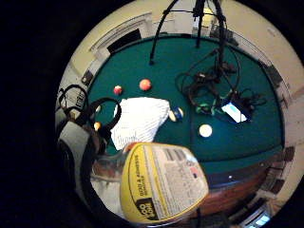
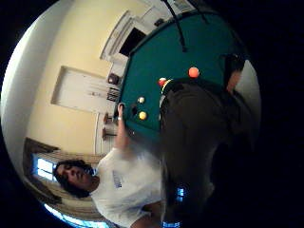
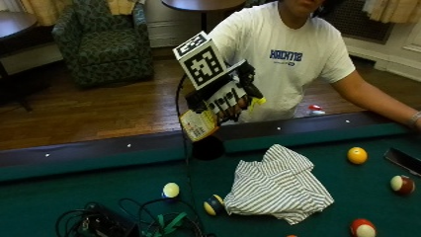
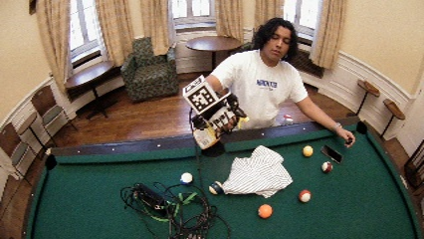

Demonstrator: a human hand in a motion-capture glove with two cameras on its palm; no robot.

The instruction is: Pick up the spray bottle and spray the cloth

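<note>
Gloved right hand point(image 3: 227, 96) raised above the near rail of the pool table point(image 3: 79, 192), fingers curled around the spray bottle point(image 3: 199, 123) and clamped on it. Bottle is held in the air, well clear of the felt; its yellow label faces the outside camera, and in the little-finger palm view that label fills much of the frame (barcode and small print show; nozzle not made out in any view).

Cloth point(image 3: 279, 185), white with thin stripes, lies crumpled on the green felt below and to the side of the raised hand, apart from it. A dark blue and yellow ball point(image 3: 214, 205) sits just beside the cloth's edge. A pale yellow-white ball point(image 3: 170, 190) rests near it, toward the cable tangle point(image 3: 125, 224) lying on the felt.

Other balls on the cloth's far side: a yellow ball point(image 3: 357, 155), a red-and-white ball point(image 3: 401, 184), another red-and-white ball point(image 3: 363, 228) close to the frame edge. An orange ball point(image 4: 265, 211) shows in the wide view, out in the open felt. A dark flat phone point(image 3: 404, 160) lies near the yellow ball.

Person stands behind the rail in a white T-shirt; the bare hand point(image 4: 347, 138) rests on the table rail by the corner, well apart from bottle and cloth.
</note>
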